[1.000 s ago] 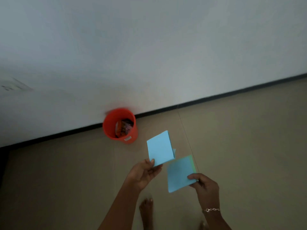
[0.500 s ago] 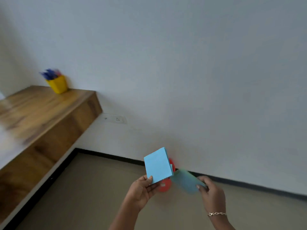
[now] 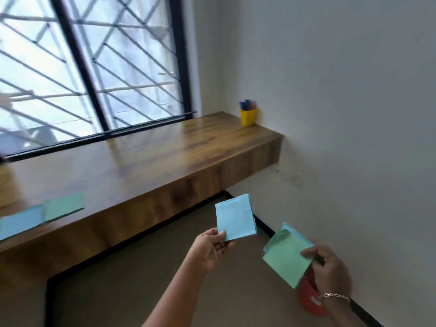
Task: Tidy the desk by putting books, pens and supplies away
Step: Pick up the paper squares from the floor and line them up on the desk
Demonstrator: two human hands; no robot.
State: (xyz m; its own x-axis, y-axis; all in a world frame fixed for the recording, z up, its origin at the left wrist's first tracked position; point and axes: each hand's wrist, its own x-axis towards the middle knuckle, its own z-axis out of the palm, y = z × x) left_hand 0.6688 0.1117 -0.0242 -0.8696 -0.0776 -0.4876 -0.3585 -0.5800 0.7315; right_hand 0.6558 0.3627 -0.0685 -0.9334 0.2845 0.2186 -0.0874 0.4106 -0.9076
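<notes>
My left hand point(image 3: 210, 250) pinches a light blue pad of paper point(image 3: 235, 217) by its lower corner, held up over the floor. To its right, my right hand point(image 3: 329, 267) pinches a green and blue stack of paper sheets point(image 3: 284, 253), tilted, with one top corner curled. Both hands are in front of the wooden desk point(image 3: 146, 161). On the desk's near left edge lie a green sheet point(image 3: 63, 206) and a blue sheet point(image 3: 20, 223). A yellow cup of pens point(image 3: 248, 115) stands at the desk's far right corner by the wall.
A red bin point(image 3: 310, 298) stands on the floor against the white wall, partly hidden behind my right hand. A barred window point(image 3: 89, 67) runs behind the desk. Beige floor stretches below the desk's front edge.
The view has swung left and up from the bin and wall to the desk and window. Both hands still hold their papers; the right stack now shows its green face.
</notes>
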